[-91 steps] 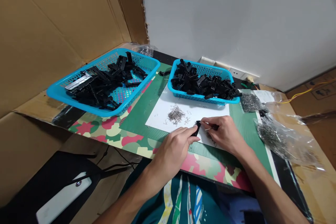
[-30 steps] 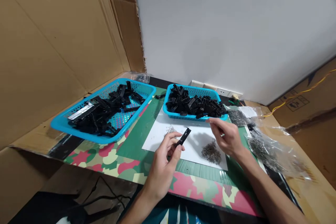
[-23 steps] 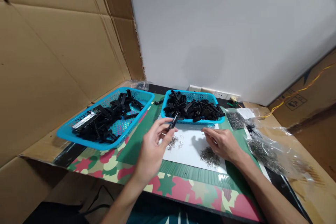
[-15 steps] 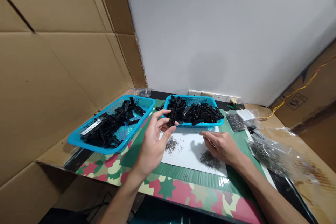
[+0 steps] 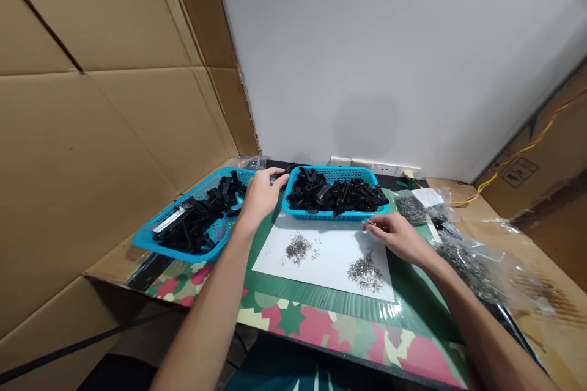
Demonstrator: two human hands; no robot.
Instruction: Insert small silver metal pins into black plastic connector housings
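My left hand [image 5: 263, 192] reaches out over the far right corner of the left blue basket [image 5: 145, 238], which holds black plastic parts. Its fingertips pinch a black plastic part [image 5: 287, 170] between the two baskets. My right hand [image 5: 395, 235] rests on the green mat just right of the white paper sheet [image 5: 328, 253]. It pinches a thin metal clip [image 5: 369, 222] near the front rim of the right blue basket [image 5: 334, 215], which is heaped with black parts. Two piles of small metal clips [image 5: 298, 248] [image 5: 365, 272] lie on the paper.
Clear plastic bags of metal clips [image 5: 472, 266] [image 5: 411, 208] lie at the right. Cardboard panels [image 5: 92, 122] wall off the left side. A white power strip [image 5: 385, 168] sits against the grey back wall. A camouflage-patterned mat [image 5: 321, 324] covers the table's near edge.
My left hand lifted the black part off the paper and carried it forward and left to the left basket's corner. My right hand drew back right, baring a second clip pile. The view tilted up.
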